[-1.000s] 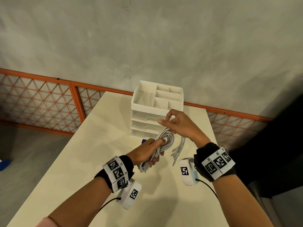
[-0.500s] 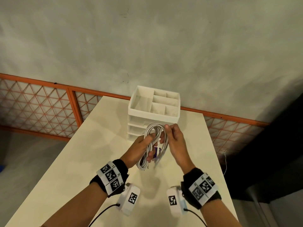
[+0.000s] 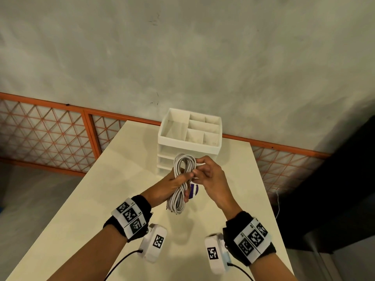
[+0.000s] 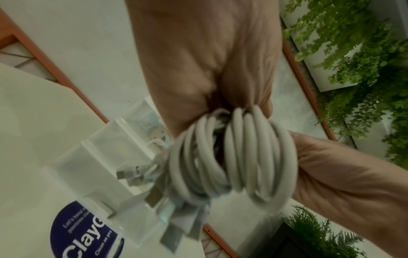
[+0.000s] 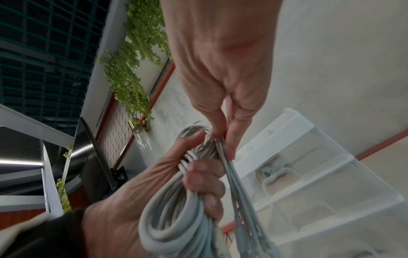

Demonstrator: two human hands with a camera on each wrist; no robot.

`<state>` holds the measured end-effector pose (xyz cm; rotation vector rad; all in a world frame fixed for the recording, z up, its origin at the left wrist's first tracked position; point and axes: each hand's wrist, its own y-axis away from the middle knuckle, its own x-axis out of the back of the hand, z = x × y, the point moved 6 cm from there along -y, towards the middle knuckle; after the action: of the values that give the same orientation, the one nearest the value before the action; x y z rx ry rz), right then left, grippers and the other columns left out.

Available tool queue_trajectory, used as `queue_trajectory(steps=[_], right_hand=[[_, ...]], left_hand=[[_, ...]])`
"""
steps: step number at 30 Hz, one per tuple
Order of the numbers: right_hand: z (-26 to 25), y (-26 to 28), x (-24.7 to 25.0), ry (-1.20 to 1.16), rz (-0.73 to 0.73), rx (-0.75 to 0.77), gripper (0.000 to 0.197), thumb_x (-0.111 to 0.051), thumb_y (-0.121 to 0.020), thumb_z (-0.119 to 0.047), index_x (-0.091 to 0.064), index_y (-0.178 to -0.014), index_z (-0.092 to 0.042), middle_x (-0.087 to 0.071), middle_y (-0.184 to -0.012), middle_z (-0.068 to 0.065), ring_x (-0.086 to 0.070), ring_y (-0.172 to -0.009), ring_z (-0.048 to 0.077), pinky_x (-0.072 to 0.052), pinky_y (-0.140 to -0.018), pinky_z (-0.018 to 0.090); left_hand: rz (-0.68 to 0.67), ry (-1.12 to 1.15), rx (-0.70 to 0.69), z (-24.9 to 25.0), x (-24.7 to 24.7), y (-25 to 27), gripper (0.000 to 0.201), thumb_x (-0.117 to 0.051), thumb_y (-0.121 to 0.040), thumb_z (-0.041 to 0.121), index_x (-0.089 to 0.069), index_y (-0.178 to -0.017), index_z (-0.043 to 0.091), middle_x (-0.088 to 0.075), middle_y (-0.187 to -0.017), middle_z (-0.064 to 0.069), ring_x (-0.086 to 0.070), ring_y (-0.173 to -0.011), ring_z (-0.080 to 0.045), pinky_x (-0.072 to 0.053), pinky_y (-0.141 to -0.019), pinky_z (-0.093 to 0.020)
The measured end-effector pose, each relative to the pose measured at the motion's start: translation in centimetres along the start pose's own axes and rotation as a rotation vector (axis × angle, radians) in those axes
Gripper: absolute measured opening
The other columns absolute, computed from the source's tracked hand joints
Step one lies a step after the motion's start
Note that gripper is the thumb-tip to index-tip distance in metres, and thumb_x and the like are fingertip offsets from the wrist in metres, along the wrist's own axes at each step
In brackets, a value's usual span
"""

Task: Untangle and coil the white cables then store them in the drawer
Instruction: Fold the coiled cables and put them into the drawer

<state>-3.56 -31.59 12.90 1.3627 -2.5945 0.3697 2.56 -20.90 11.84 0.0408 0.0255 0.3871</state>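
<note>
White cables (image 3: 181, 184), wound into a long loop, hang in the air above the middle of the cream table (image 3: 85, 209), just in front of the white drawer unit (image 3: 189, 138) that stands near the table's far edge. The left hand (image 3: 170, 186) has its fingers curled round the middle of the bundle, squeezing the loops together. The right hand (image 3: 209, 179) pinches the loose cable ends between thumb and fingertips, right against the left hand's fingers. Those ends, with their connectors (image 4: 134, 172), trail down beside the coil. A purple-labelled round object (image 3: 193, 191) lies on the table below the hands, partly hidden by them.
</note>
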Motion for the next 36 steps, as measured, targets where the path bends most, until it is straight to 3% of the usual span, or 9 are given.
queue_trajectory(steps=[6,9,13,17,21,25,29,33,36], right_hand=[[-1.0,0.2,-0.1,0.003,0.036,-0.015,0.018,-0.06,-0.088,-0.003,-0.058,-0.091,-0.021,-0.063,-0.077,-0.004,-0.068,-0.084,0.027,-0.058,-0.08,0.049],[-1.3,-0.1,-0.1,-0.06,0.018,-0.058,0.017,-0.061,-0.086,0.003,-0.063,-0.095,-0.012,-0.063,-0.073,0.0,-0.067,-0.079,0.026,-0.059,-0.079,0.048],[-1.2,0.1,-0.4,-0.081,-0.031,-0.099,0.016,-0.06,-0.085,0.008,-0.062,-0.095,-0.004,-0.057,-0.069,0.005,-0.065,-0.07,0.02,-0.061,-0.071,0.043],[-1.0,0.5,-1.1,-0.044,-0.057,-0.105,0.021,-0.059,-0.087,0.006,-0.059,-0.089,-0.016,-0.053,-0.07,0.002,-0.063,-0.071,0.017,-0.061,-0.072,0.045],[-1.1,0.3,-1.1,-0.047,-0.062,-0.108,0.022,-0.058,-0.087,0.005,-0.057,-0.088,-0.017,-0.051,-0.071,0.002,-0.061,-0.072,0.016,-0.059,-0.076,0.05],[-1.4,-0.3,-0.6,0.011,-0.067,-0.052,0.022,-0.064,-0.085,0.001,-0.061,-0.088,-0.021,-0.058,-0.071,-0.002,-0.064,-0.075,0.019,-0.057,-0.081,0.042],[-1.0,-0.6,0.1,0.064,-0.085,0.007,0.017,-0.062,-0.089,-0.016,-0.065,-0.106,-0.014,-0.07,-0.092,0.002,-0.068,-0.092,0.017,-0.05,-0.087,0.028],[1.0,-0.3,-0.1,-0.046,-0.116,-0.147,0.075,-0.06,-0.071,-0.068,-0.044,-0.133,-0.028,-0.064,-0.119,0.001,-0.061,-0.112,0.012,-0.046,-0.103,0.036],[1.9,0.1,-1.6,-0.114,-0.282,-0.252,0.098,-0.067,-0.061,-0.073,-0.038,-0.138,-0.021,-0.059,-0.13,0.003,-0.058,-0.119,0.013,-0.043,-0.107,0.039]], left_hand=[[-0.159,-0.048,0.084,0.3,-0.3,0.1,0.026,-0.037,-0.099,0.034,-0.059,-0.095,0.022,-0.066,-0.077,-0.008,-0.066,-0.072,-0.017,-0.055,-0.069,-0.024],[-0.197,-0.046,0.143,0.1,-0.2,0.0,0.022,-0.037,-0.1,0.028,-0.056,-0.107,0.02,-0.068,-0.086,-0.005,-0.067,-0.08,-0.015,-0.055,-0.076,-0.026],[-0.305,-0.027,0.211,-0.8,-0.1,-0.1,0.035,-0.04,-0.1,0.02,-0.04,-0.134,0.029,-0.055,-0.128,0.016,-0.051,-0.12,0.004,-0.043,-0.097,-0.015],[-0.212,-0.202,0.306,-2.7,1.3,-0.5,0.047,-0.054,-0.089,0.044,-0.045,-0.134,0.032,-0.049,-0.14,-0.003,-0.051,-0.124,-0.013,-0.044,-0.103,-0.034],[-0.158,-0.318,0.304,-3.0,2.0,-0.7,0.063,-0.059,-0.073,0.071,-0.036,-0.13,0.057,-0.031,-0.15,0.001,-0.03,-0.139,-0.017,-0.03,-0.114,-0.043],[-0.204,-0.237,0.213,-1.3,0.8,-0.2,0.041,-0.042,-0.099,0.029,-0.036,-0.139,0.025,-0.051,-0.137,-0.001,-0.048,-0.127,-0.015,-0.035,-0.111,-0.034],[-0.085,-0.13,0.109,-1.8,1.3,-0.6,0.031,-0.045,-0.097,0.024,-0.05,-0.128,0.022,-0.064,-0.119,-0.008,-0.06,-0.112,-0.02,-0.044,-0.104,-0.04],[0.023,0.053,-0.004,-1.1,1.0,-1.2,0.024,-0.048,-0.095,0.033,-0.064,-0.11,0.023,-0.067,-0.102,-0.008,-0.062,-0.096,-0.025,-0.046,-0.088,-0.042],[0.051,0.2,-0.033,-0.2,0.7,-1.8,0.029,-0.049,-0.095,0.03,-0.067,-0.1,0.007,-0.068,-0.095,-0.013,-0.066,-0.09,-0.024,-0.053,-0.082,-0.031]])
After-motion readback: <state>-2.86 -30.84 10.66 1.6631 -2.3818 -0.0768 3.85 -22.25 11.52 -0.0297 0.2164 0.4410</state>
